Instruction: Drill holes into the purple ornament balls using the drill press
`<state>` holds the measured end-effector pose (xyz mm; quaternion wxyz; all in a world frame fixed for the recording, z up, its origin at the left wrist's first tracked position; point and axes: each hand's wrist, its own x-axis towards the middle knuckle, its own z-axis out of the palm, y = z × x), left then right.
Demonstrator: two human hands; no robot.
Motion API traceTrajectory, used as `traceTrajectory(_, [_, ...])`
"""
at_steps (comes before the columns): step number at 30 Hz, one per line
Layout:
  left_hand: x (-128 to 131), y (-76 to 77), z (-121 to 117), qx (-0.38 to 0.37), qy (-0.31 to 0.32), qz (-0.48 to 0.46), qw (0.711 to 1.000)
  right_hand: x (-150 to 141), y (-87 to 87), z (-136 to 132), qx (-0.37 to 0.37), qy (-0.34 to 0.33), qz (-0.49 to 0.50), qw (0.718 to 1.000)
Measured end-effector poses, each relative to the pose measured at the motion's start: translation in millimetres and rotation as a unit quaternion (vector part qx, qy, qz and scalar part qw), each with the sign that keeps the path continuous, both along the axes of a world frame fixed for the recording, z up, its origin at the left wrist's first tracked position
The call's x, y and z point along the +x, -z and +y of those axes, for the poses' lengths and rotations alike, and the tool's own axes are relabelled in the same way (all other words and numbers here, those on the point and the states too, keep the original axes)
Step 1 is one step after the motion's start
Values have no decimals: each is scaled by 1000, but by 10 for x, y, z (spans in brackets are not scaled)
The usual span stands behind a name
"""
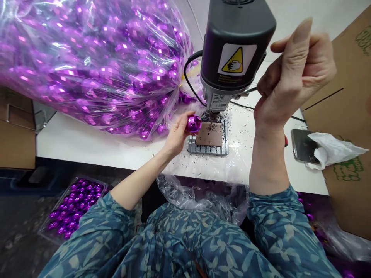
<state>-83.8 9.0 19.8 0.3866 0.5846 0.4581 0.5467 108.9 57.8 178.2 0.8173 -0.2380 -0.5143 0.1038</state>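
My left hand (177,135) is closed around a shiny purple ball (194,124), held at the left edge of the wooden block (209,134) on the drill press base (208,150). Above the block hangs the dark drill press head (236,42), with a yellow hand-warning label. To its right, my right hand (295,73) is raised with curled fingers at a dark lever (252,89) on the machine's side. The fingers hide most of that lever. Dark shavings are scattered over the block and the white table.
A big clear bag (104,65) of purple balls fills the table's left. A tray (77,206) of purple balls sits lower left. At right are a phone (303,144), crumpled tissue (336,148) and a cardboard box (348,116). Clear plastic (199,197) hangs at the front edge.
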Motion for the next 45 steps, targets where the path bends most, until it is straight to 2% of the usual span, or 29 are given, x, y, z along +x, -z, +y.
traceTrajectory(3, [128, 141, -20, -132, 73, -110, 982, 0, -3, 11, -10, 11, 1, 1000])
traceTrajectory(7, [162, 322, 80, -195, 84, -179, 961, 10, 3, 6, 7, -21, 8, 1000])
traceTrajectory(12, [199, 496, 253, -143, 46, -119, 982, 18, 17, -8, -2, 4, -7, 1000])
traceTrajectory(18, [291, 556, 379, -111, 46, -66, 991, 22, 30, -20, 22, -47, 7, 999])
traceTrajectory(22, [358, 533, 377, -89, 45, -30, 995, 35, 5, -64, -11, -49, 0, 999])
traceTrajectory(30, [437, 585, 292, 40, 23, 91, 995, 46, 1, -77, -3, -85, 21, 996])
traceTrajectory(33, [441, 618, 260, 65, 13, 116, 991, 45, 12, -78, -5, -83, 22, 996])
traceTrajectory(41, [499, 725, 235, 34, 34, 54, 997, 32, 7, -88, -7, -65, 16, 998])
traceTrajectory(45, [542, 759, 266, 42, 59, 41, 997, 23, 2, -91, -28, -19, 1, 999])
